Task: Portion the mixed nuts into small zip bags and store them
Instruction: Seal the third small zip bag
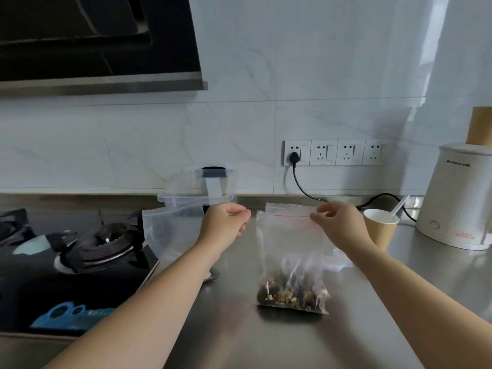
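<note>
While right hand (pixel 339 226) pinches zip bag (pixel 290 262), left hand (pixel 226 222) seemingly empty.

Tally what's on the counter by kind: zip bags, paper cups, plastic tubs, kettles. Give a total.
Zip bags: 2, the bag with nuts and the empty bag
Paper cups: 1, the cup
Plastic tubs: 1, the tub
Kettles: 1, the kettle
Total: 5

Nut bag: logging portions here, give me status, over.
Right hand pinches the zip bag at its red seal line. Left hand curled, holds nothing. Nuts at bag bottom. Nothing obstructing.
</note>
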